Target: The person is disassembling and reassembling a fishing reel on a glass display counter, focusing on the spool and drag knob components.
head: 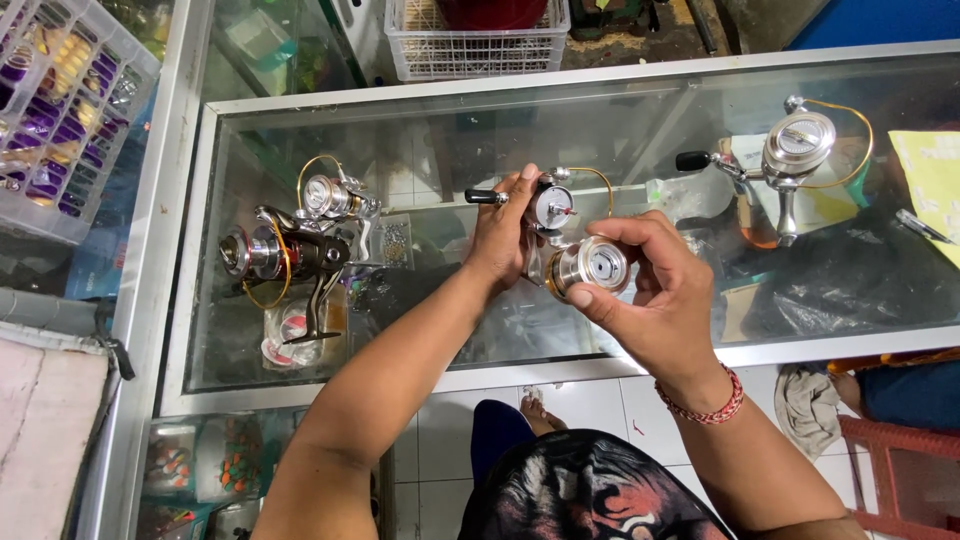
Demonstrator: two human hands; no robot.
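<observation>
My left hand (pixel 500 235) grips the body of a silver fishing reel (pixel 551 205) with a black handle knob and a gold bail wire, held just above the glass counter (pixel 450 375). My right hand (pixel 655 290) pinches a silver spool (pixel 590 267) with a gold rim, off the reel and just below and to its right. A red bracelet circles my right wrist.
A dark reel (pixel 290 255) with a smaller silver one beside it rests on the glass at left. Another silver reel (pixel 790 150) stands at the far right, next to a yellow paper (pixel 930 175) and a pen. White baskets sit at the top and top left.
</observation>
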